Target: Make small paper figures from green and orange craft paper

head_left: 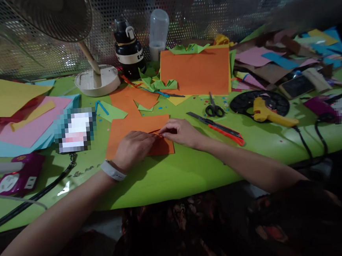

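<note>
A sheet of orange paper (135, 125) lies on the green tabletop in front of me. My left hand (135, 147), with a white band on its wrist, rests over the sheet, its fingers together and bent down at a narrow raised fold or strip of the paper. From the other side my right hand (183, 133) pinches that same narrow part between thumb and fingers. The fingertips of both hands nearly meet, and partly hide what is between them. Right of my right hand lie a red-handled utility knife (223, 131) and black scissors (214, 108).
A yellow glue gun (272, 114) rests on a round black tray (237, 105), its cable trailing forward. A phone (75, 131) and coloured paper (34, 115) lie left. Behind stand a fan (99, 80), a black bottle (130, 58) and an orange card (196, 70). Paper scraps (257, 56) heap back right.
</note>
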Tool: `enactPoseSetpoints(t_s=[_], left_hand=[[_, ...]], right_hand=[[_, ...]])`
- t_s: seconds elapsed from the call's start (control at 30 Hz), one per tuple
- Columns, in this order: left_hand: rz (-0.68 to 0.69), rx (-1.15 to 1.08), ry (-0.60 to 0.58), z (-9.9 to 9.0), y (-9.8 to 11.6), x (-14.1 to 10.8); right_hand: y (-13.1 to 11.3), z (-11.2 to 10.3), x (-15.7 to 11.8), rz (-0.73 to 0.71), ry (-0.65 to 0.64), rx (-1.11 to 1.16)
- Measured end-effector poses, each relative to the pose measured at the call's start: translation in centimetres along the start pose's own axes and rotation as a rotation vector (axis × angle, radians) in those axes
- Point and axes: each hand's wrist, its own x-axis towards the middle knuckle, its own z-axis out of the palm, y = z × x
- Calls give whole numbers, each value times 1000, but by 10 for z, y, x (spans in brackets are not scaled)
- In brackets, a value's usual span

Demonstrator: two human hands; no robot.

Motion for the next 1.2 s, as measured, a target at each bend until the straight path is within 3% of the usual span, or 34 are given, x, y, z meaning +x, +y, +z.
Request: enactPoseSetpoints(t_s=[0.23,0.4,0.57,0.7,0.97,1.2], left_hand=[[137,86,58,2,-1,0],[91,178,83,-1,1,-1],[101,88,114,0,-1,-1],[-5,-60,163,4,-3,-1],[-77,-205,124,6,-4,-1],[-91,-126,116,6,-3,1]], right_hand=[[1,0,0,-2,25,54],[0,-1,0,-10,16,55],[0,-2,0,-11,21,56],[2,0,0,-25,35,48],[2,2,-2,-61,44,12],[4,5,-4,-149,59,-86]])
